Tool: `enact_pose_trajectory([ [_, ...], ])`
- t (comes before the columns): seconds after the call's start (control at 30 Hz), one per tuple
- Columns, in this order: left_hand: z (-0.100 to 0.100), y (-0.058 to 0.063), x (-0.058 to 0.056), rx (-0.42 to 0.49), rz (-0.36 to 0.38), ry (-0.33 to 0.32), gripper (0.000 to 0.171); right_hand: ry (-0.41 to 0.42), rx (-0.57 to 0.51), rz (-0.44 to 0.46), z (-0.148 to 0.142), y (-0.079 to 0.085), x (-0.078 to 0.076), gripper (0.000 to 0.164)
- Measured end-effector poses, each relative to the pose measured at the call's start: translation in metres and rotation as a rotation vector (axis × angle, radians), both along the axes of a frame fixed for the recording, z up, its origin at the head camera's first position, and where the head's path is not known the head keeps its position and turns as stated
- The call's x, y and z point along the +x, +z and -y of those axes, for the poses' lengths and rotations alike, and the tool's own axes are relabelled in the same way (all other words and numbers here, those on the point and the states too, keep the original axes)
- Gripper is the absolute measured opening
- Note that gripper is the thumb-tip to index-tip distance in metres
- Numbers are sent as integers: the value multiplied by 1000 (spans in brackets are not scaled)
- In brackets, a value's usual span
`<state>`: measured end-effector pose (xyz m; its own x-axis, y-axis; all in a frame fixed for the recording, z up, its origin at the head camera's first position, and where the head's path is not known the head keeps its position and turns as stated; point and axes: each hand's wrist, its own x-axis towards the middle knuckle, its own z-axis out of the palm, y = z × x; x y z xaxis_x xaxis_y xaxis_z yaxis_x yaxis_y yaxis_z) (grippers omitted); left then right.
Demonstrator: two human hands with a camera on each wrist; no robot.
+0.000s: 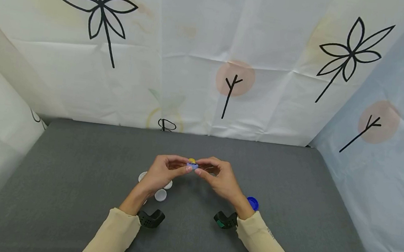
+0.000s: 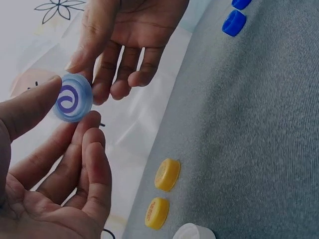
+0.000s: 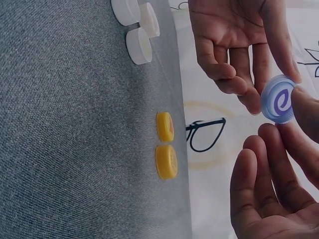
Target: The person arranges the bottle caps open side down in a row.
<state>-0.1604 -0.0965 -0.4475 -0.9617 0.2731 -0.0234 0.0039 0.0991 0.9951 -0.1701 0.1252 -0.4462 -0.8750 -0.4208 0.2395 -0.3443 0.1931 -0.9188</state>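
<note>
A light blue bottle cap [image 1: 192, 166] with a purple swirl on its round face is held up between both hands. My left hand [image 1: 164, 171] pinches one side of the cap [image 2: 73, 98] between thumb and fingers. On the opposite side, my right hand [image 1: 219, 177] grips the cap [image 3: 278, 99] by its rim, thumb against its face in the right wrist view. The other fingers of each hand are spread loosely around it. Two yellow bottle caps [image 3: 166, 162] sit side by side on the table beyond the hands, mostly hidden behind them in the head view.
Several white caps [image 1: 160, 195] lie on the grey table [image 1: 80, 195] by the left forearm, which partly covers them. Blue caps [image 2: 234, 23] lie on the right, one [image 1: 252, 203] showing beside the right wrist. Patterned white cloth [image 1: 198, 29] hangs behind the table.
</note>
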Motion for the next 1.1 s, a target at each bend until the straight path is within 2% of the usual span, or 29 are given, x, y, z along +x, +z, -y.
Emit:
enact_pose_trajectory([
  [0.2,-1,0,1,10,-78,-8,29,-12,14,48,1,3,0,25],
  [0.4,0,0,0,-20,-144,-17,28,0,13,43,1,3,-1,26],
  [0.63,-1,-2,0,-33,-172,-28,29,9,22,31,0,2,-1,25],
  [0.9,1,-3,0,-43,-160,-49,32,7,-2,-14,0,0,-1,24],
  [1.03,0,-2,-1,-79,-181,-61,32,14,0,-34,-1,-1,-1,24],
  [1.1,0,-1,-2,-126,-215,-66,32,18,10,-44,-1,-1,-1,25],
])
